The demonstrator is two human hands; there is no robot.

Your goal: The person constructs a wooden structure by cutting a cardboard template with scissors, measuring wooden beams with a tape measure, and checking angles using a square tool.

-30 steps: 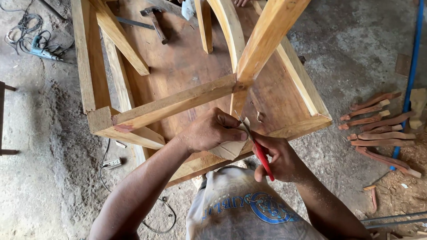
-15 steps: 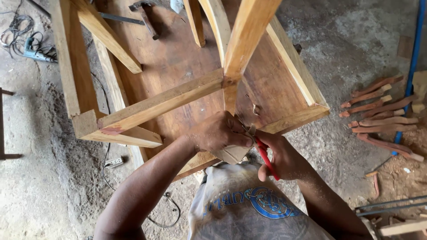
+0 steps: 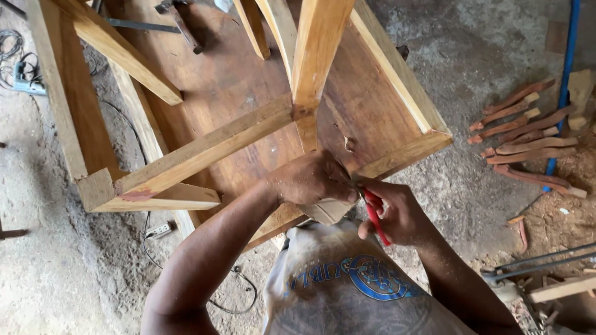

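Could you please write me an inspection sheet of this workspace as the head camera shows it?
Surface: dusty grey concrete floor with sawdust.
Job's things: upturned wooden table frame with pale rails; red-handled tool; small pale wooden block at the frame's near edge.
Clutter: row of carved reddish wood pieces on the floor at right; hammer lying on the frame's panel.
Hands: left hand pressed over the block at the rail; right hand closed around the red-handled tool.
Cables: dark cable on the floor; coiled wires at far left; blue pipe at right.
Surroundings: metal bars at lower right.
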